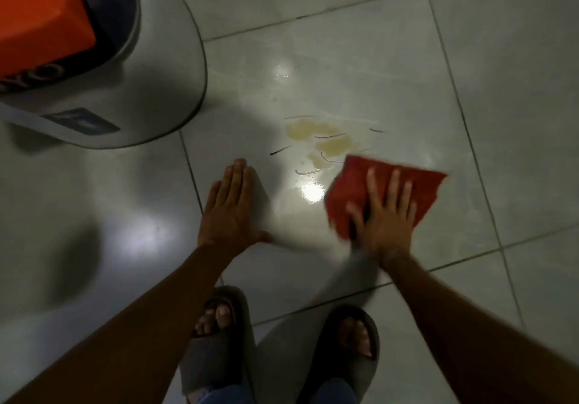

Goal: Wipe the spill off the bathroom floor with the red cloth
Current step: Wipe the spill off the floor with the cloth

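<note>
A yellowish spill (pixel 324 140) lies in patches on the pale tiled floor (pixel 407 74), with thin dark streaks around it. The red cloth (pixel 354 184) lies flat on the floor just right of and below the spill, its top left corner touching the nearest patch. My right hand (pixel 383 215) presses down on the cloth with fingers spread. My left hand (pixel 232 206) rests flat on the bare tile to the left of the spill, fingers together, holding nothing.
A round grey appliance (pixel 150 90) with an orange top (pixel 37 11) stands at the upper left, close to the spill. My two feet in grey slippers (pixel 216 350) stand at the bottom centre. A bright light reflection (pixel 311 192) shines between my hands.
</note>
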